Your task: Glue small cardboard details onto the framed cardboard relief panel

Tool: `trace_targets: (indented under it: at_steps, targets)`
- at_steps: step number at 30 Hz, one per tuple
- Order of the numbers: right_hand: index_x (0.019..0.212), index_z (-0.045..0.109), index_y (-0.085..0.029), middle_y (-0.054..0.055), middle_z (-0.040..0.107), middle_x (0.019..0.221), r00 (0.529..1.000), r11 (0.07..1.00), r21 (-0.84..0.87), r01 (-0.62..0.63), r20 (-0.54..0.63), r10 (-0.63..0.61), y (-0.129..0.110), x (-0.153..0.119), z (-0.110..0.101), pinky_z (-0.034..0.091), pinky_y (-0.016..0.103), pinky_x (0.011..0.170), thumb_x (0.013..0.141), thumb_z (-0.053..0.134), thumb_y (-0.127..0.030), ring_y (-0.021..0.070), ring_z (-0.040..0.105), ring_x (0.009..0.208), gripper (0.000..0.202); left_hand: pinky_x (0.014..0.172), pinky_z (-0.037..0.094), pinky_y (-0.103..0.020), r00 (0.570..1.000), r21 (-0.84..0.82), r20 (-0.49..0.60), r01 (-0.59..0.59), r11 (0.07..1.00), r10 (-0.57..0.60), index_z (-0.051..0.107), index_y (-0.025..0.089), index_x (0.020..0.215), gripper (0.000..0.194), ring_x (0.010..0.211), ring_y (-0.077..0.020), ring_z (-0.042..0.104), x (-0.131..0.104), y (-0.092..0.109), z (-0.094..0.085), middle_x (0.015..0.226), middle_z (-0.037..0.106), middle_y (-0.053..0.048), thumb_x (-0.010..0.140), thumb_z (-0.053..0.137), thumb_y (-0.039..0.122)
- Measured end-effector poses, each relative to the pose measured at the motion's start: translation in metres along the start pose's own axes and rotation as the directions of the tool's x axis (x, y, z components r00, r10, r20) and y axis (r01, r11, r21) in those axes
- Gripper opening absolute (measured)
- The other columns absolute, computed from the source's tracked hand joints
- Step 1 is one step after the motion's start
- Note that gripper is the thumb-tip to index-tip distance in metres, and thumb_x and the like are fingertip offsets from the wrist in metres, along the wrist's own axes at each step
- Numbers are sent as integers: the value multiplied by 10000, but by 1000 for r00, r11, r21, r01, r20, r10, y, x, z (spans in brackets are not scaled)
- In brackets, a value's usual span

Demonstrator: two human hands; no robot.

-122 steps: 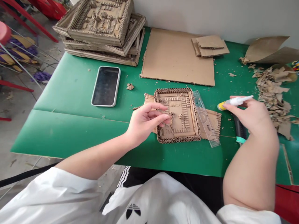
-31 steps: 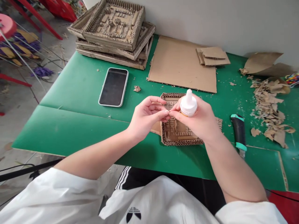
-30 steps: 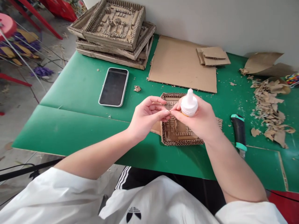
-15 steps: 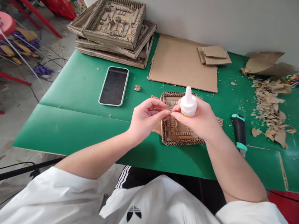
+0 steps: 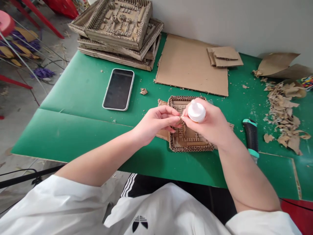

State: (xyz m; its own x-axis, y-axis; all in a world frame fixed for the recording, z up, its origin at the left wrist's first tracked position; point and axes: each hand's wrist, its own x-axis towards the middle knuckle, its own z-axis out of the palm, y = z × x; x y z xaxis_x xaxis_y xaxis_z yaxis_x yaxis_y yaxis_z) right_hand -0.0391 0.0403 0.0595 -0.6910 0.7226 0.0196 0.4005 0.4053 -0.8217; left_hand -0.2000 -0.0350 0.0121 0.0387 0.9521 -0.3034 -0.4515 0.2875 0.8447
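My right hand [image 5: 212, 123] is wrapped round a white glue bottle [image 5: 196, 111], whose nozzle tilts up toward me. The thumb and index finger of that hand also meet at a tiny piece of cardboard [image 5: 181, 120]. My left hand [image 5: 158, 123] pinches the same bit from the other side, its other fingers loosely curled. Both hands are above a small cardboard tray [image 5: 190, 149] with corrugated walls and strips laid out inside. The hands hide part of the tray's upper half.
A phone [image 5: 118, 89] lies left of the tray, below a stack of cardboard trays [image 5: 117, 42]. Behind is a flat cardboard sheet [image 5: 188, 65] with smaller pieces [image 5: 225, 56] on it. On the right are a utility knife [image 5: 251, 137] and torn paper scraps [image 5: 283, 114].
The glue bottle has tipped so that its nozzle points more toward me. Both hands have shifted slightly, still fingertip to fingertip over the tray.
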Motion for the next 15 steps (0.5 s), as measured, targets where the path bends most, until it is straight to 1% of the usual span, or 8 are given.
trace_targets:
  at_steps: [3,7,9,11,12,14,15]
  targets:
    - [781,557,-206,-29,637,799,1000,1000,6,-9,2,9,-1,-1,1,431,277,684,724,654,-199,128,577,734,113,564,546,-160,996,-82,62,66,994,-61,614,141,881,232,698,-113,695,2,-2,-2,718,701,0,715,755,222]
    - [777,559,-208,-20,630,808,1000,1000,24,6,-19,-5,1,0,1,439,276,661,747,665,-256,133,574,743,120,543,534,-132,993,-189,103,81,979,-62,621,144,873,255,663,-94,686,3,-2,-2,713,699,9,686,782,206]
    - [801,570,-212,-18,607,797,999,999,35,2,-50,0,4,0,-4,436,267,613,735,701,-327,129,561,709,186,522,525,-118,992,-231,111,86,969,-61,632,149,860,267,649,-89,683,3,-2,-2,709,697,14,663,801,216]
    - [891,588,-225,-19,571,754,997,997,75,-18,-72,24,7,-1,-13,420,259,541,723,712,-433,115,528,625,294,513,523,-111,993,-264,104,80,961,-54,649,155,855,280,652,-89,684,3,-1,-3,718,703,10,645,816,235]
    - [972,593,-237,-20,553,733,997,994,108,-30,-67,37,8,-2,-19,412,259,509,742,681,-488,108,508,581,352,517,527,-111,994,-276,98,71,959,-46,659,159,856,283,654,-89,685,3,-1,-4,724,708,7,638,820,243]
    - [1166,560,-270,-18,525,703,998,986,158,-48,-35,54,7,-6,-31,416,272,486,841,511,-571,102,481,525,445,537,539,-114,996,-297,92,44,954,-17,679,171,855,272,655,-86,686,3,-1,-5,736,716,5,637,822,247]
    - [1238,534,-291,-13,528,716,997,987,149,-59,-31,64,6,-8,-36,426,279,497,876,438,-578,102,482,525,471,548,545,-116,996,-308,93,31,951,-2,687,176,852,258,655,-83,686,3,-2,-5,740,719,6,642,820,245]
